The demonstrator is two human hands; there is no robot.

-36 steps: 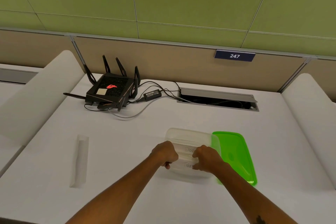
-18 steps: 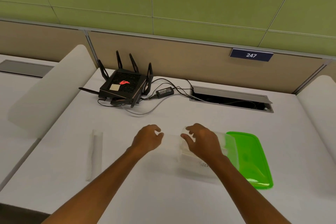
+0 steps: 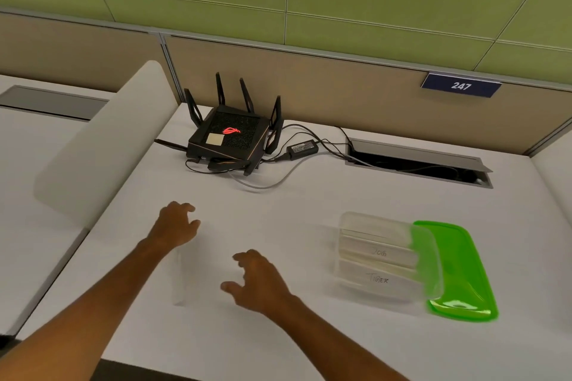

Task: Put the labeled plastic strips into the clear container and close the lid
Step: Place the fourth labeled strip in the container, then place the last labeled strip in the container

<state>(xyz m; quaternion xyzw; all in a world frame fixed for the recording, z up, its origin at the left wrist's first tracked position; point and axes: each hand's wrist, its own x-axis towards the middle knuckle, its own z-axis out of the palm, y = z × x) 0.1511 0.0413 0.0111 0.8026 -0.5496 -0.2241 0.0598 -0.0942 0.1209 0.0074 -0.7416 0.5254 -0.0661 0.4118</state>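
Note:
The clear container [image 3: 346,223] stands on the white desk at the right, with labeled plastic strips [image 3: 377,280] lying inside; two labels are readable. The green lid [image 3: 458,272] lies flat beside it on the right, its left edge under the container's rim. One more clear strip [image 3: 180,284] lies on the desk at the left, partly hidden by my left forearm. My left hand [image 3: 176,224] hovers over the strip's far end, fingers apart and empty. Between the strip and the container, my right hand [image 3: 257,281] is empty with spread fingers.
A black router [image 3: 230,136] with upright antennas, its power brick [image 3: 302,148] and cables sit at the back of the desk. A cable hatch [image 3: 418,161] is open at the back right. White dividers stand at both desk sides.
Both hands have left the container and moved left toward the lone strip. The view has shifted left, so the container and lid now appear further right.

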